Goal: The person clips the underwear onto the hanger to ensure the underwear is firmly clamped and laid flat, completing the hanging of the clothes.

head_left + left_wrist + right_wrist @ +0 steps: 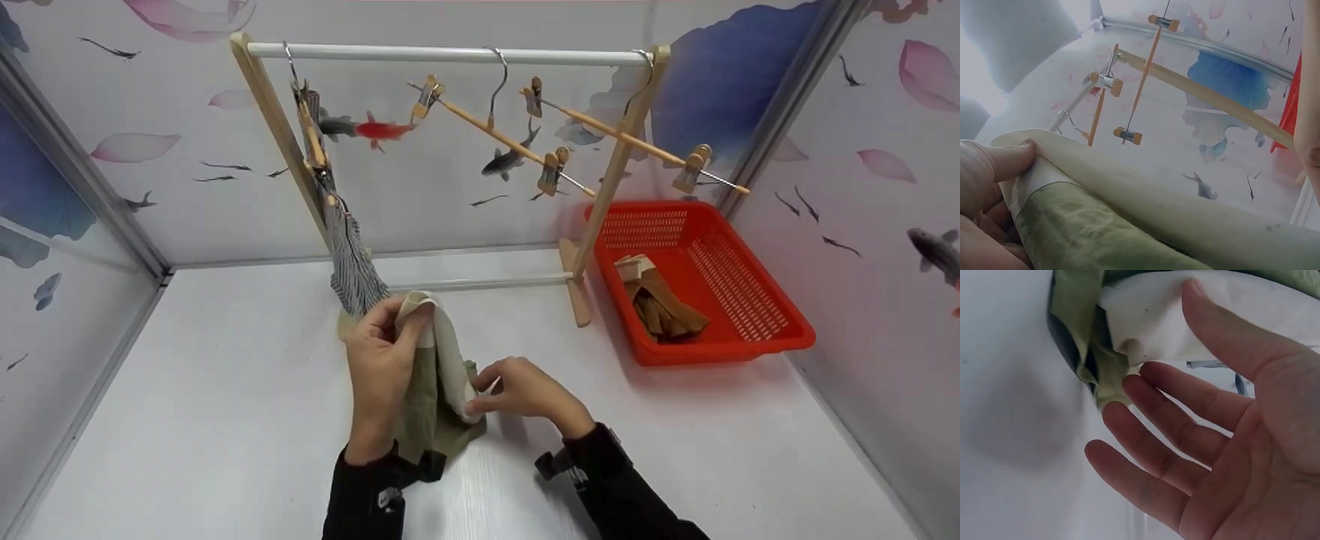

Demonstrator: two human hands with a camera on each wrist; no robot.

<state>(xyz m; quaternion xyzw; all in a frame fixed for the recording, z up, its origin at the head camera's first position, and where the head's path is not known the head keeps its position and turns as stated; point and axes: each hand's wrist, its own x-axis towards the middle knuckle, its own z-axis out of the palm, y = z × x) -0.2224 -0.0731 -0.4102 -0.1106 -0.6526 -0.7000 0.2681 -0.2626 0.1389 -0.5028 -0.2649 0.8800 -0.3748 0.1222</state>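
Observation:
A green cloth garment with a cream waistband hangs over the table in front of me. My left hand pinches one end of the band, thumb on the near side and fingers behind. In the left wrist view the band stretches away from that thumb. At the band's other end is my right hand, its fingers spread and loosely bent. The right wrist view has its thumb tip against the cream cloth, while the fingertips lie by the edge.
A wooden rack with a white rail stands behind. Two bare clip hangers hang from it, and a striped garment hangs at its left. A red basket at right contains a brown garment.

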